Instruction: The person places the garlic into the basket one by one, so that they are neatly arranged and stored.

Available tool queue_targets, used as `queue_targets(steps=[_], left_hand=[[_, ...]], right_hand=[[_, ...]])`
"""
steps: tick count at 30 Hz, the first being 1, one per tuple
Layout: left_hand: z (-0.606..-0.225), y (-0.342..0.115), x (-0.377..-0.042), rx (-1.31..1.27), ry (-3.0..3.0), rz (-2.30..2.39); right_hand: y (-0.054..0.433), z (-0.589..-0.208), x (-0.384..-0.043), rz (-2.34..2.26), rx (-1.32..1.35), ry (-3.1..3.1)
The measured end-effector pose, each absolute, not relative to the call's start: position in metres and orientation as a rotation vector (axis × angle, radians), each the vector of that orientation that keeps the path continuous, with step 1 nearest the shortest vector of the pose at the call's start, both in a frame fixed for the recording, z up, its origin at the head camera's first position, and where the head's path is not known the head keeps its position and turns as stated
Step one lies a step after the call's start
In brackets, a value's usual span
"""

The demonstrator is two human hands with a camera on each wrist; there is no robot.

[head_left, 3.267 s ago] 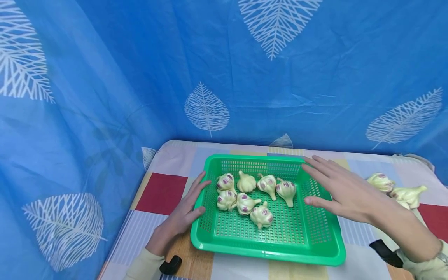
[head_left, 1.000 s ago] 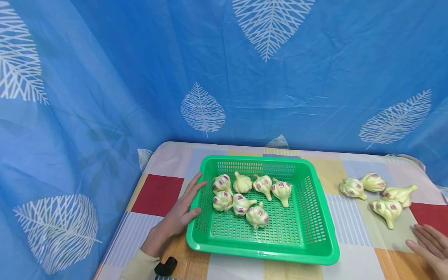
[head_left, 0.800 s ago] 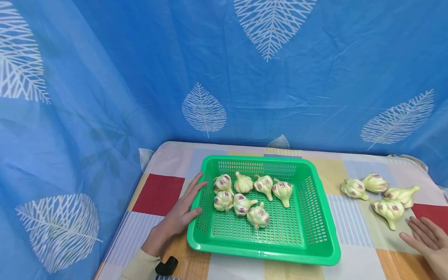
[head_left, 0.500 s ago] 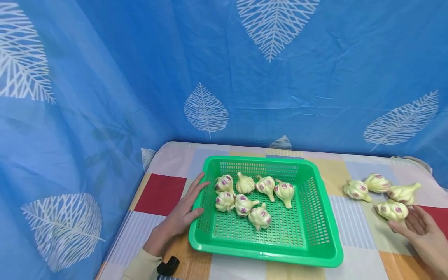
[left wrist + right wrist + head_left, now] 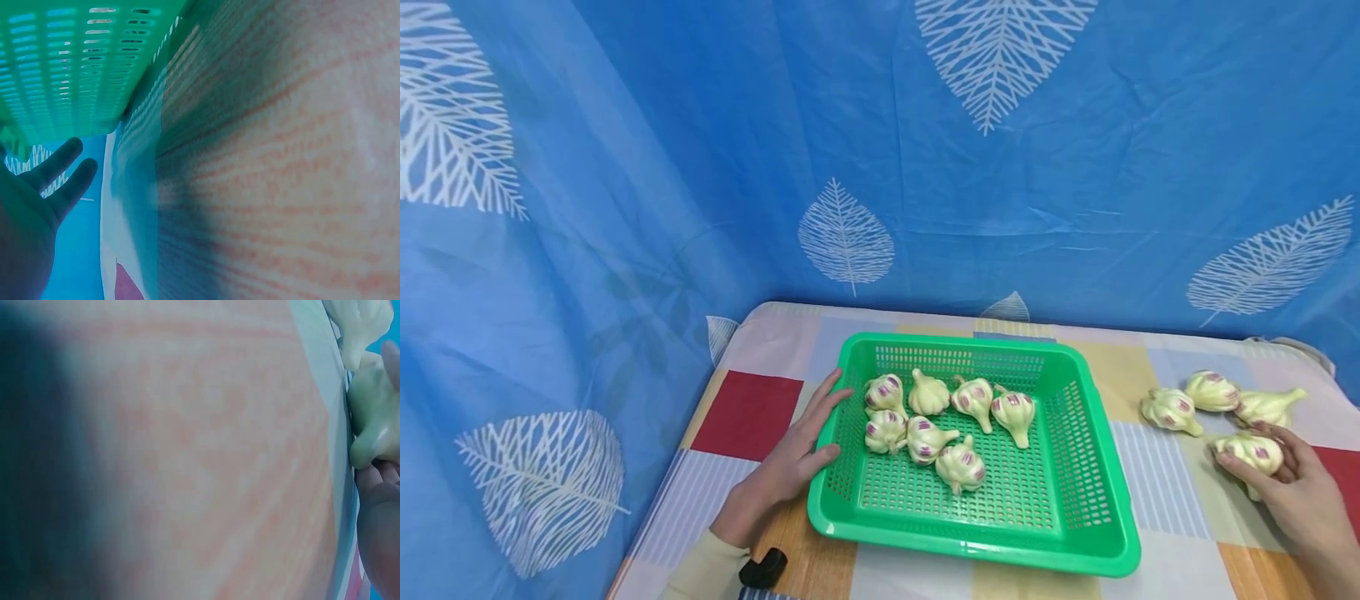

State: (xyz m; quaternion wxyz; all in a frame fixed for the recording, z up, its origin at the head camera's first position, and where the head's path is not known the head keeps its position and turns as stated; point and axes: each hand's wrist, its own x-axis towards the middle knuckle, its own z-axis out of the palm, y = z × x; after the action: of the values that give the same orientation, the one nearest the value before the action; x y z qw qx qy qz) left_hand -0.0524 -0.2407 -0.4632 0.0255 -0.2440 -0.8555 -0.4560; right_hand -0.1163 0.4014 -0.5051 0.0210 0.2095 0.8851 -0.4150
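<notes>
My right hand (image 5: 1300, 483) grips a garlic bulb (image 5: 1251, 452) with purple streaks, thumb on the near side and fingers around the far side. In the right wrist view the same garlic bulb (image 5: 375, 412) shows between thumb and fingers, its stem pointing down close to the cloth. My left hand (image 5: 793, 454) rests along the left rim of a green plastic basket (image 5: 970, 546) with its fingers extended. Several garlic bulbs (image 5: 925, 439) lie in the basket's left and middle part. The left wrist view shows the hand's spread fingers (image 5: 69, 184) beside the basket's slotted wall (image 5: 69, 69).
Three more garlic bulbs lie right of the basket: one nearest it (image 5: 1170, 410), one behind (image 5: 1212, 391) and a long-stemmed one (image 5: 1266, 407). A patchwork tablecloth (image 5: 1157, 475) covers the table. Blue curtains (image 5: 1075, 167) with white leaves hang behind and at the left.
My right hand has come from over the basket's right rim to the bulbs at the right, and its fingers have closed around the nearest garlic bulb. My left hand has stayed at the basket.
</notes>
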Motion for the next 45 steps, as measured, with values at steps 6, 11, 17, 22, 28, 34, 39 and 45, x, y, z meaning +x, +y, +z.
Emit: queue_targets(steps=[6,11,17,22,28,34,39,45], left_hand=[[-0.461,-0.239,-0.052,-0.745,-2.638,-1.428],[-0.461,-0.238,-0.053,-0.746,-2.641,-1.417],[-0.463,-0.239,-0.053,-0.751,-2.638,-1.415],[-0.463,-0.239,-0.054,-0.756,-2.638,-1.401],[-0.464,-0.239,-0.054,-0.759,-2.636,-1.401],[-0.464,-0.24,-0.055,-0.768,-2.631,-1.401],[-0.463,-0.24,-0.054,-0.768,-2.629,-1.394],[-0.463,-0.24,-0.053,-0.763,-2.63,-1.403]], right_hand=[[0.406,-0.507,-0.119,-1.221,0.679,2.762],[0.41,-0.508,-0.122,-1.229,0.716,2.716],[0.411,-0.508,-0.123,-1.204,0.735,2.713],[0.411,-0.508,-0.123,-1.204,0.744,2.705],[0.405,-0.496,-0.118,-1.245,0.661,2.747],[0.392,-0.46,-0.116,-1.463,0.369,2.819],[0.38,-0.431,-0.119,-1.932,0.019,2.722],[0.367,-0.402,-0.125,-2.032,-0.201,2.673]])
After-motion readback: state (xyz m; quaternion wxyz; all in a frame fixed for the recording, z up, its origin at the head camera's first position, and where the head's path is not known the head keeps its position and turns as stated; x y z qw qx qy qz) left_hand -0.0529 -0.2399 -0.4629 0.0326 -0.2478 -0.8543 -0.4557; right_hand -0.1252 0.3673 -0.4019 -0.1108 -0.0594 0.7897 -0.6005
